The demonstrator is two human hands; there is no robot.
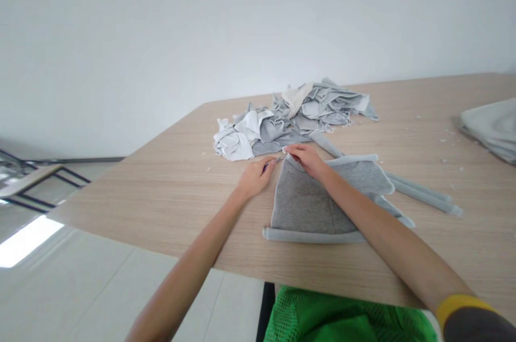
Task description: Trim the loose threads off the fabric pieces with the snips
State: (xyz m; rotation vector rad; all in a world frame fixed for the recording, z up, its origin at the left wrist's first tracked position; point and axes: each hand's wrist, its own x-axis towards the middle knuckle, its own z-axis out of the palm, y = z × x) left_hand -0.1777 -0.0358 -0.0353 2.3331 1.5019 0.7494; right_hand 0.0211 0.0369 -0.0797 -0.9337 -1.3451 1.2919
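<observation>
A grey fabric piece [306, 202] with pale overlocked edges lies on the table in front of me, its near edge rolled over. At its far left corner, my right hand [306, 158] pinches the cloth near a tuft of white thread [285, 150]. Small thread snips [279, 159] are held in my left hand [256, 176]; their metal tip points at that corner, while a bit of dark purple handle shows and the rest is hidden by the fingers. My right forearm crosses over the cloth and covers part of it.
Behind my hands, a heap of grey and white fabric pieces [298, 111] spreads along the wooden table [193, 191]. Rolled grey strips [423, 194] lie right of the cloth. A folded pale cloth [494, 124] sits at the right edge. Lint specks dot the tabletop.
</observation>
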